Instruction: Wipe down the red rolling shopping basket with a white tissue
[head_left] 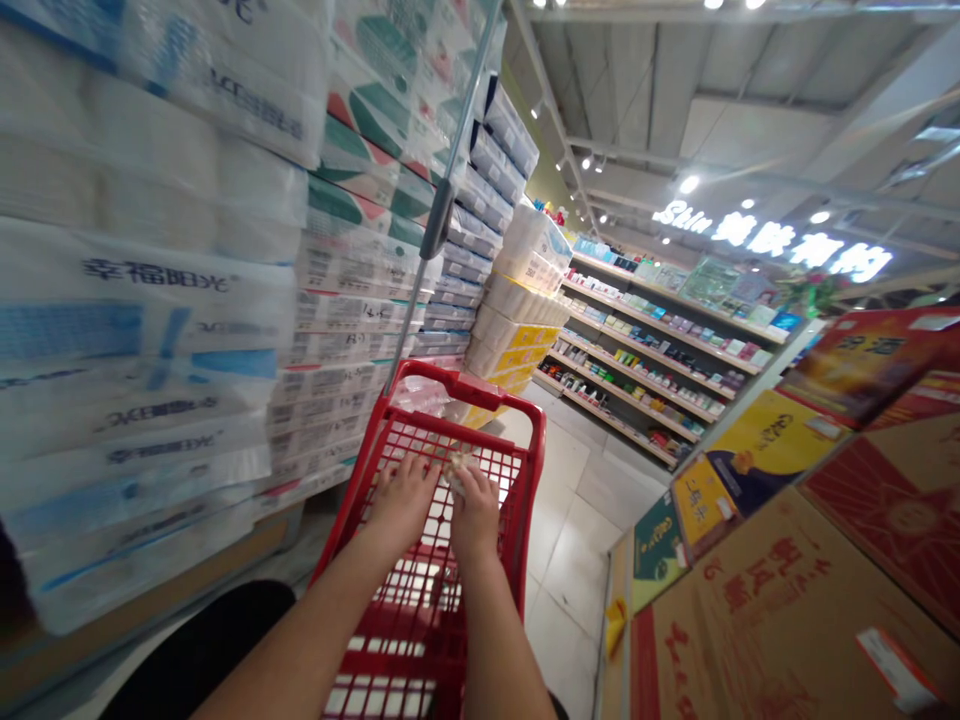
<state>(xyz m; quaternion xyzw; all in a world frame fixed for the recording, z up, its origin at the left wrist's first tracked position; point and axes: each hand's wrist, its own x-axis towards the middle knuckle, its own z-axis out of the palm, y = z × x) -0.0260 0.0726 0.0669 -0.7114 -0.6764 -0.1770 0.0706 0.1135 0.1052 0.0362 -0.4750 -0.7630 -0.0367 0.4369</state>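
Note:
A red plastic shopping basket (534,480) with grid walls stands on the floor before me, its long pull handle (437,215) raised and leaning up. Both my hands reach down over it. My left hand (405,490) has its fingers stretched forward over the grid, with nothing visible in them. Close beside it, my right hand (476,505) has its fingers curled against a small pale, crumpled item (456,467). Blur hides what kind of thing that item is. White patches show through the basket's openings.
Wrapped paper packs (150,350) and stacked tissue packs (341,290) rise close on the left. Cardboard cartons (757,610) and gift boxes (757,440) line the right. Between them runs a tiled aisle (570,560) towards stocked shelves (652,340) under a lit sign (772,240).

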